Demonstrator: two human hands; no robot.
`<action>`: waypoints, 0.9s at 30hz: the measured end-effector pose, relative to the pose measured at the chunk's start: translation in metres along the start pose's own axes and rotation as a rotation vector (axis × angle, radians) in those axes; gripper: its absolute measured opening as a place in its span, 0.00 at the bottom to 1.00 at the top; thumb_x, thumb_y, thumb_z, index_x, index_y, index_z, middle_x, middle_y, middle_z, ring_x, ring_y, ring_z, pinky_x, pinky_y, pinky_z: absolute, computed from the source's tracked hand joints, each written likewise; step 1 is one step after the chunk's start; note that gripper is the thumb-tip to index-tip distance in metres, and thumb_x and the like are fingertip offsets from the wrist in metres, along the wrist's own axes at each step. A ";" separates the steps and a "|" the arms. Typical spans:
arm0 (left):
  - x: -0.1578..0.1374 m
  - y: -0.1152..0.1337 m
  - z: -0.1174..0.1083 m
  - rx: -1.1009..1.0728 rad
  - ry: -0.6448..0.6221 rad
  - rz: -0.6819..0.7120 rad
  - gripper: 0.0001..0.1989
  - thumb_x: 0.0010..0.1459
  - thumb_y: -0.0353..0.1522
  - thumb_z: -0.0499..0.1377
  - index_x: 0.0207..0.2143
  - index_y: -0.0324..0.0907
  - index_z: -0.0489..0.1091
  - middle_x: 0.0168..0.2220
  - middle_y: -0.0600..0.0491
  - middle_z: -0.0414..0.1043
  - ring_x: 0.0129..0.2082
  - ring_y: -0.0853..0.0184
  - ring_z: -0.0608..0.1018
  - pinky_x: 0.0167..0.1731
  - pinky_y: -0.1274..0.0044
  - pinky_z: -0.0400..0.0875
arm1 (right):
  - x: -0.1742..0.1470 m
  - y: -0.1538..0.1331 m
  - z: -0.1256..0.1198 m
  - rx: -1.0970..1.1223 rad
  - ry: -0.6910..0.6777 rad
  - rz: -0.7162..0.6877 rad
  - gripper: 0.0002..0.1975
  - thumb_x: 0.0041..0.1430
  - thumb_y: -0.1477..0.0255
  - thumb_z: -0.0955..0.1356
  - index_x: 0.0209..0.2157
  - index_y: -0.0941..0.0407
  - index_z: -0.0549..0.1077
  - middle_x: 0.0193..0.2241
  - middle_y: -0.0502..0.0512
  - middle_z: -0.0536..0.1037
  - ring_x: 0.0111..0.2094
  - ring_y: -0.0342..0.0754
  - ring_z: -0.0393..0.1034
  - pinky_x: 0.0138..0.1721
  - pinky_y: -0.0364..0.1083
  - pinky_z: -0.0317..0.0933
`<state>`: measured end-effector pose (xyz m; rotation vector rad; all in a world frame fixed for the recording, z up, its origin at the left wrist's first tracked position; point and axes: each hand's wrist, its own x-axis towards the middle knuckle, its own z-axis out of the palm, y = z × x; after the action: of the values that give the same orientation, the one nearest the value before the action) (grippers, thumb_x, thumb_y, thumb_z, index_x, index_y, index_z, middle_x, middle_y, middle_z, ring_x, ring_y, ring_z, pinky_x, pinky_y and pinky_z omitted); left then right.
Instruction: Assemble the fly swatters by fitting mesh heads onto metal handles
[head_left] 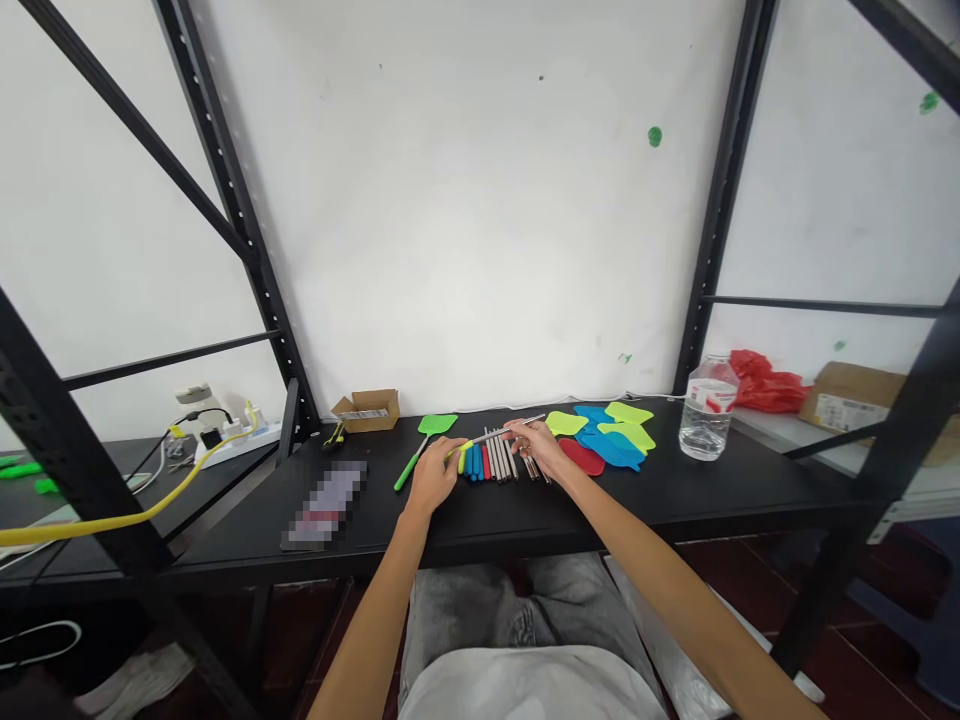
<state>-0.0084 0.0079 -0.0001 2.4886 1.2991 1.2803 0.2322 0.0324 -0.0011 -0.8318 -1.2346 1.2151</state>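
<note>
Left hand (437, 470) is pinching a bright-yellow tubular grip (468, 445); right hand (535, 446) is clamping a thin silver metal rod (490, 437) farther along. Both parts are sharing one slanting line above the black flat-topped bench (480, 518). The rod's near end is meeting the grip's mouth; how deep it is sitting, I can't tell.

Step in hand looks like mating the two. Best be keeping them coaxial and be pushing straight down the axis, adding a small twist if it's binding. Right hand is holding well out along the rod, so working closer to the joint should be cutting wobble. Left hand should be backing the grip without squashing its mouth.

Position: the grip is lying between left thumb and fingers, poking out toward the right. The rod is bridging the gap between the hands, its far tip showing past the right fingers. Just below it, blue tubular grips (473, 464), a red tubular grip (486, 463) and loose silver metal rods (500, 459) are lying side by side. Flat leaf-shaped yellow, blue and red plastic paddles (619, 449) are overlapping just right of the right hand.
</note>
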 end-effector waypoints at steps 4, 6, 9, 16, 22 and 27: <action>0.000 0.003 0.000 -0.043 -0.025 0.024 0.16 0.65 0.32 0.48 0.49 0.44 0.73 0.41 0.49 0.74 0.39 0.65 0.75 0.42 0.73 0.69 | -0.001 0.003 0.003 -0.131 -0.118 -0.085 0.17 0.50 0.59 0.71 0.36 0.58 0.78 0.29 0.55 0.79 0.20 0.39 0.66 0.16 0.37 0.47; -0.001 0.006 0.001 -0.064 -0.045 0.040 0.16 0.66 0.32 0.48 0.49 0.44 0.73 0.40 0.49 0.73 0.38 0.65 0.75 0.41 0.74 0.69 | -0.002 0.005 0.005 -0.198 -0.206 -0.116 0.18 0.50 0.58 0.72 0.37 0.58 0.78 0.27 0.53 0.78 0.19 0.38 0.62 0.16 0.38 0.47; 0.000 0.011 0.003 -0.073 -0.062 0.070 0.16 0.66 0.32 0.49 0.49 0.44 0.73 0.38 0.50 0.73 0.39 0.65 0.75 0.41 0.74 0.69 | -0.005 0.005 0.010 -0.263 -0.262 -0.144 0.20 0.50 0.57 0.72 0.39 0.57 0.78 0.25 0.51 0.77 0.19 0.38 0.59 0.18 0.38 0.50; 0.002 0.004 0.006 -0.079 0.106 -0.044 0.16 0.66 0.32 0.48 0.48 0.43 0.72 0.42 0.49 0.74 0.40 0.65 0.76 0.41 0.75 0.69 | 0.004 -0.009 -0.015 -0.566 0.262 -0.307 0.23 0.62 0.55 0.61 0.46 0.57 0.74 0.35 0.57 0.80 0.30 0.46 0.71 0.33 0.44 0.63; 0.002 -0.001 0.009 -0.060 0.126 -0.044 0.15 0.65 0.31 0.49 0.47 0.44 0.73 0.42 0.50 0.74 0.41 0.65 0.76 0.43 0.75 0.69 | 0.016 -0.033 -0.097 -1.452 0.462 0.008 0.31 0.58 0.55 0.65 0.58 0.59 0.66 0.52 0.68 0.73 0.55 0.63 0.64 0.52 0.55 0.56; 0.002 0.000 0.010 -0.039 0.122 -0.021 0.15 0.64 0.30 0.49 0.47 0.43 0.73 0.42 0.50 0.75 0.42 0.65 0.76 0.45 0.74 0.69 | 0.019 -0.036 -0.142 -1.610 0.242 0.246 0.48 0.51 0.46 0.67 0.65 0.59 0.54 0.53 0.72 0.71 0.55 0.68 0.63 0.51 0.58 0.55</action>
<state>-0.0002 0.0123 -0.0052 2.3984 1.3067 1.4593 0.3762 0.0627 0.0106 -2.2179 -1.8230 -0.0019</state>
